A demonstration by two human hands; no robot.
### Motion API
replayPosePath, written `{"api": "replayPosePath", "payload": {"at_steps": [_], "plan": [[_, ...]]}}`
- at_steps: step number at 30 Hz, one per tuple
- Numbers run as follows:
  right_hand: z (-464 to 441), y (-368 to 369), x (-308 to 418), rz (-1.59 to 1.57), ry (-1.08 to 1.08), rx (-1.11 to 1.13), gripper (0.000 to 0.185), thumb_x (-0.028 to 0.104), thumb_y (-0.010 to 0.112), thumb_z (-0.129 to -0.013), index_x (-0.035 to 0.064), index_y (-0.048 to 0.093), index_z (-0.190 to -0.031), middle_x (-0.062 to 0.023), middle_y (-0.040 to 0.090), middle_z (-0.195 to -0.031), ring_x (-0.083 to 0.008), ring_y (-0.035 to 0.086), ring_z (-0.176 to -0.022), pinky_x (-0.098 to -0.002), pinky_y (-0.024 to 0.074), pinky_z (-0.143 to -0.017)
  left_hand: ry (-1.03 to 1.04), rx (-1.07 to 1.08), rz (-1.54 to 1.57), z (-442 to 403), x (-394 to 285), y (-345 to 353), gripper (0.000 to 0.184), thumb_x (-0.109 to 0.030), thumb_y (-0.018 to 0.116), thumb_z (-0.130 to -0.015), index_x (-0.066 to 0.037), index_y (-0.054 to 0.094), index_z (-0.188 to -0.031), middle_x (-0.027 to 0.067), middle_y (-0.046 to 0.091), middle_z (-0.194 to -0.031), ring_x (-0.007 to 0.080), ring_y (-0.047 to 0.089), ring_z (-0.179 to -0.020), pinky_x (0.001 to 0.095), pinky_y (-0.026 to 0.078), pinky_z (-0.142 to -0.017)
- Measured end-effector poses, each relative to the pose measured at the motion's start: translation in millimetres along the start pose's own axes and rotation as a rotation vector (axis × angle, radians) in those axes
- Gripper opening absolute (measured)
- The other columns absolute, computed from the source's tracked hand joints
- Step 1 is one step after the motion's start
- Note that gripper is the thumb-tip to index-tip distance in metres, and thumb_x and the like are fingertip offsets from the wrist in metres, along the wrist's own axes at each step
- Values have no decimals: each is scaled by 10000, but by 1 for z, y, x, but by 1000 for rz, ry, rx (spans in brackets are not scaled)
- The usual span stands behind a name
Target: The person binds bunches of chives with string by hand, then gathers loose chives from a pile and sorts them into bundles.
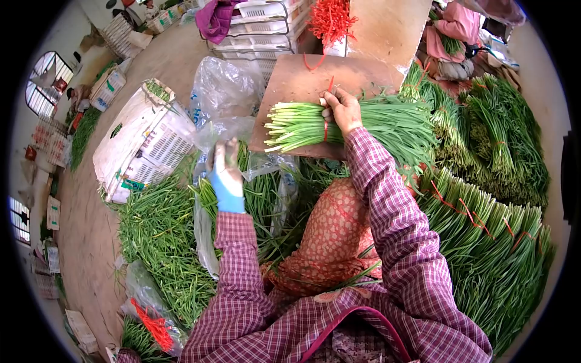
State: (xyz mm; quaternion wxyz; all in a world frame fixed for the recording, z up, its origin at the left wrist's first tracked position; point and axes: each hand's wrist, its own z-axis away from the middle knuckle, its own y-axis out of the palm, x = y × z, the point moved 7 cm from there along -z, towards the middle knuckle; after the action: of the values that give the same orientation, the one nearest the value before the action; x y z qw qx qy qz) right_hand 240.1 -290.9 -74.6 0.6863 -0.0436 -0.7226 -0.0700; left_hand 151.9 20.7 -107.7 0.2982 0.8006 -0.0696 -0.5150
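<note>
A bundle of long green stalks [387, 124] with pale ends facing left lies across a brown board [284, 85]. A red tie [325, 130] circles it. My bare right hand [342, 111] is on top of the bundle, its fingers closed on a red tie end that sticks up. My left hand [227, 169], in a white and blue glove, hovers left of the board over a clear plastic bag [206, 224] and loose green stalks; it is blurred, so its fingers cannot be made out well.
Tied bundles [496, 242] are heaped at the right. Loose stalks [160, 233] cover the floor at the left, by a covered white crate [145, 139]. Red ties [333, 23] hang behind the board near stacked crates [257, 30]. A person in pink [457, 27] sits at the upper right.
</note>
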Motion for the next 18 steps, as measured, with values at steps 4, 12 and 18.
{"api": "replayPosePath", "payload": {"at_steps": [4,12,18], "plan": [[19,-8,13,-205,-49,121,180,147,543,-939,-2,620,-1002,15,606,-766,-59,493,-556,-209,412,-515,-126,-384,-242,34,-11,-82,398,-154,666,-858,41,556,-1186,141,623,-1108,211,636,-983,338,493,-952],[66,1,111,-437,-224,329,215,165,527,-952,-11,603,-1048,-7,622,-786,-48,493,-525,-186,417,-512,-815,499,228,86,28,27,805,-644,432,-870,-31,378,-1388,230,493,-1320,322,521,-1188,502,458,-952],[127,57,148,-322,-115,734,194,173,529,-954,5,613,-1007,5,619,-807,-30,501,-503,-177,419,-453,-809,574,697,95,-36,147,716,-586,366,-922,-24,351,-1366,215,495,-1288,325,524,-1165,468,473,-946]]}}
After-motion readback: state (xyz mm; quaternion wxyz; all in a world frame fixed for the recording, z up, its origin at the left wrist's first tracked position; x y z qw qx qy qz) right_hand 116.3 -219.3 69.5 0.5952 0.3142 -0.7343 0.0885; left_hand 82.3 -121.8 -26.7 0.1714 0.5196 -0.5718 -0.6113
